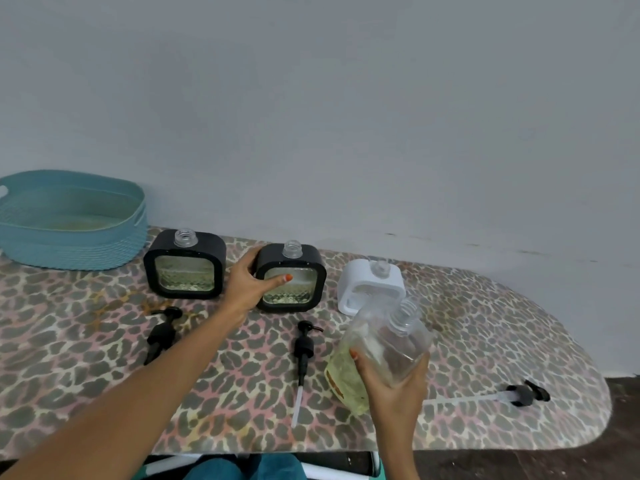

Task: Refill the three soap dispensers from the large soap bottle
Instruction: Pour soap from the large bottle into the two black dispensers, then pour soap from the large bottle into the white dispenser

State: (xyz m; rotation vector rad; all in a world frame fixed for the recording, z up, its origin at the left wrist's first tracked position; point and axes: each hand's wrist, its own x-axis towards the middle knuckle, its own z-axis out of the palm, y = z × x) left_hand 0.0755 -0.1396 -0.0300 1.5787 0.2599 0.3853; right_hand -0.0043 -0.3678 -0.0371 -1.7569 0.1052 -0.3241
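Right hand (394,382) at lower right of frame, our fingers clamped round the large soap bottle (377,355), which is tilted, cap off, yellowish soap pooled at its low end; left hand (251,284) at centre, fingers spread and gripping the middle black dispenser (292,277); second black dispenser (185,265) to its left, white dispenser (372,284) to its right, all open-necked; three pumps lie on the leopard-print table (69,341): (162,332), (304,351), (519,394); teal basket (71,220) at far left.
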